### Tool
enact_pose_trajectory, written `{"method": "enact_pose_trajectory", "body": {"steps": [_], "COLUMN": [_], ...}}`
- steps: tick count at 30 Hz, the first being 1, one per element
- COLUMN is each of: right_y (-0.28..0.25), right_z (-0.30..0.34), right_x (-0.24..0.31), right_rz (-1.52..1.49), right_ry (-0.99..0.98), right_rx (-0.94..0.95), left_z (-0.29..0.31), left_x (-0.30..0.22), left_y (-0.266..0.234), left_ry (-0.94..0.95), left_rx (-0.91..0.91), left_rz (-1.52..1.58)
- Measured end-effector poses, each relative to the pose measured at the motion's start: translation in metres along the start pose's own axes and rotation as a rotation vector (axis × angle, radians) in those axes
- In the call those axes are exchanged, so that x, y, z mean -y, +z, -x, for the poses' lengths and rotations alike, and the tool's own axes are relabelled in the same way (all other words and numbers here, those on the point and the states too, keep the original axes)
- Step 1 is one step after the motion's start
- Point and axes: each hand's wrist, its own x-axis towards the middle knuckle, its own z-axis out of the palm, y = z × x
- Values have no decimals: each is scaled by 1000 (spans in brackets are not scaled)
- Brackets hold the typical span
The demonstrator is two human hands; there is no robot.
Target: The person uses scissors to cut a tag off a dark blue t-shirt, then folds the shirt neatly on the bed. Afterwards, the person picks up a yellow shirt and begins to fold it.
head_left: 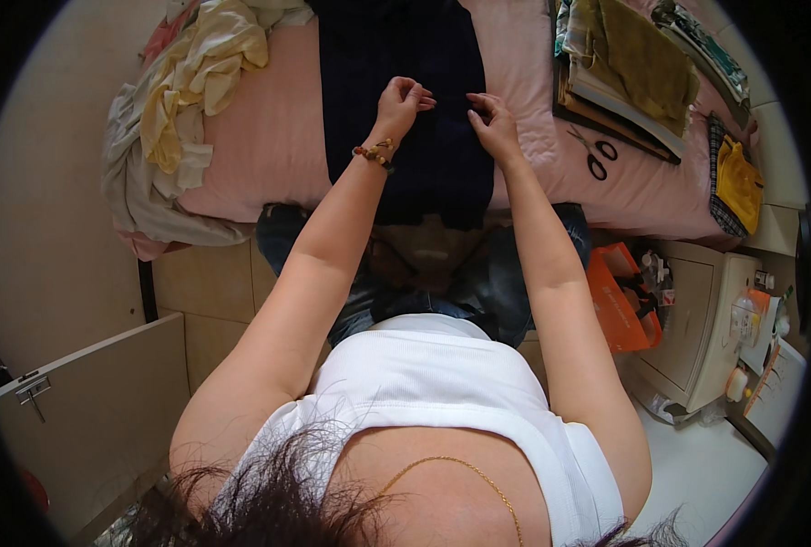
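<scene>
Dark navy cloth [405,173] lies lengthwise over the pink bedspread [269,118], its near end hanging toward my lap. Above it, my left hand [407,103] has thumb and fingers drawn together in a pinch. Anything between those fingertips is too small to make out. Facing it from the cloth's right edge is my right hand [494,126], fingers bent and thumb a little apart from the forefinger, with nothing visible between them. A short gap separates the two hands. A beaded bracelet [374,153] circles my left wrist.
Black-handled scissors [597,155] lie on the bed to the right, near folded clothes [633,68]. Farther right is a folded yellow cloth [739,187]. Rumpled cream clothing [200,68] heaps at the left. An orange bag [617,305] stands beside a pale cabinet [688,319].
</scene>
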Motion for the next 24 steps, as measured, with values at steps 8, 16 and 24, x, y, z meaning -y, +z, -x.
{"method": "enact_pose_trajectory", "body": {"steps": [8, 16, 24], "right_y": [-3, -4, 9], "right_z": [0, 8, 29], "right_x": [10, 75, 86], "right_rz": [49, -52, -134], "right_ry": [-3, -107, -118], "right_rx": [-43, 11, 107], "left_z": [29, 53, 75], "left_x": [-26, -44, -50], "left_y": [-10, 2, 5], "left_ry": [37, 50, 69], "left_rx": [9, 76, 143], "left_rz": [12, 35, 2]}}
